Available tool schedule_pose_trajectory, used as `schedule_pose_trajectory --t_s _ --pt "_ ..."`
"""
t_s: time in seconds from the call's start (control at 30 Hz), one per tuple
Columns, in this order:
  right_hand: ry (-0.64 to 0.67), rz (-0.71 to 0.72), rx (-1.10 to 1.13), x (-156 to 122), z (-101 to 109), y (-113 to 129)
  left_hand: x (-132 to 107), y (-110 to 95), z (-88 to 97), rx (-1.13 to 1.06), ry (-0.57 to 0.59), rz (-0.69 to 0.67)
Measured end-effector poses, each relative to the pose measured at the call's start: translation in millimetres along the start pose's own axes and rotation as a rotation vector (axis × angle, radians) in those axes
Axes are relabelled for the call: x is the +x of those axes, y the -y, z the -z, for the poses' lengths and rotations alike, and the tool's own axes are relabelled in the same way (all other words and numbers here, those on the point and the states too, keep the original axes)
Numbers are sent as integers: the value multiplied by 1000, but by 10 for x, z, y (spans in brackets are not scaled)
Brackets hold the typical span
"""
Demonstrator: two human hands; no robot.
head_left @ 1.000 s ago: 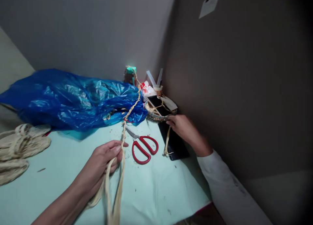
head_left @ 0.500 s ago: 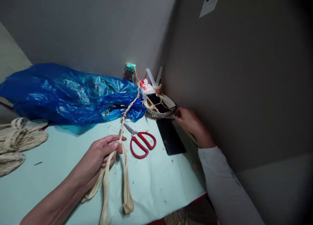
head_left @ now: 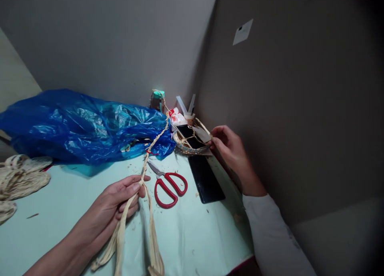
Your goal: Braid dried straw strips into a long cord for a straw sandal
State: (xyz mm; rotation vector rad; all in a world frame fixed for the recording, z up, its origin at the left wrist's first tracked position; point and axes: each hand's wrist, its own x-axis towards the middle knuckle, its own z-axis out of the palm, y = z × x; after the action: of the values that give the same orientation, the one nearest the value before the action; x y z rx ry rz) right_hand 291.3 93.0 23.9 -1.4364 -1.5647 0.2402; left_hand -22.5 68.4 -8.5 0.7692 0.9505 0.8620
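My left hand (head_left: 124,200) pinches a braid (head_left: 156,140) of pale dried plant fibre where its loose strands begin. The braid runs up and away past the blue bag, and its far end loops by a green-lidded jar. Below my fingers the loose strands (head_left: 122,228) hang over the table. My right hand (head_left: 231,152) is at the right edge of a round basket (head_left: 192,151), thumb and fingers closed on what looks like a thin pale strip (head_left: 203,126). Red-handled scissors (head_left: 169,188) lie partly open between my hands.
A large blue plastic bag (head_left: 75,128) spreads along the back of the table. Bundles of fibre (head_left: 27,178) lie at the left. A black phone (head_left: 206,180) lies before the basket, which holds another phone (head_left: 187,135). The jar (head_left: 158,102) stands behind; a wall rises at right.
My right hand has lifted slightly and turned at the basket's edge, with its fingers now higher against the rim. My left hand keeps its pinch on the braid. The whole view has shifted somewhat.
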Motion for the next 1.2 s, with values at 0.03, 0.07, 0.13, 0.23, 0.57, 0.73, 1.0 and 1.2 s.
schedule_pose_trajectory --t_s 0.03,0.07,0.13,0.23,0.57,0.73,1.0,1.2 --pt "-14 -14 -137 2 -7 -25 -4 -1 -6 -5 27 -1" --pt "-9 -26 -273 1 -20 -43 -8 -1 -12 -6 57 -3" --pt "-9 -20 -431 -19 -81 -33 -18 5 -23 7 97 -15" --pt "24 16 -228 -122 -299 157 -32 25 -42 61 138 -41" --pt "747 -169 358 -766 -1114 897 -12 155 -23 313 173 -138" --pt "698 -30 133 -775 -1118 850 -76 62 -32 658 62 -243" --pt "589 -106 254 -743 -1124 815 -194 -131 -14 1195 -69 -465" --pt "683 -177 456 -734 -1123 796 -211 -62 -70 1232 10 -441"
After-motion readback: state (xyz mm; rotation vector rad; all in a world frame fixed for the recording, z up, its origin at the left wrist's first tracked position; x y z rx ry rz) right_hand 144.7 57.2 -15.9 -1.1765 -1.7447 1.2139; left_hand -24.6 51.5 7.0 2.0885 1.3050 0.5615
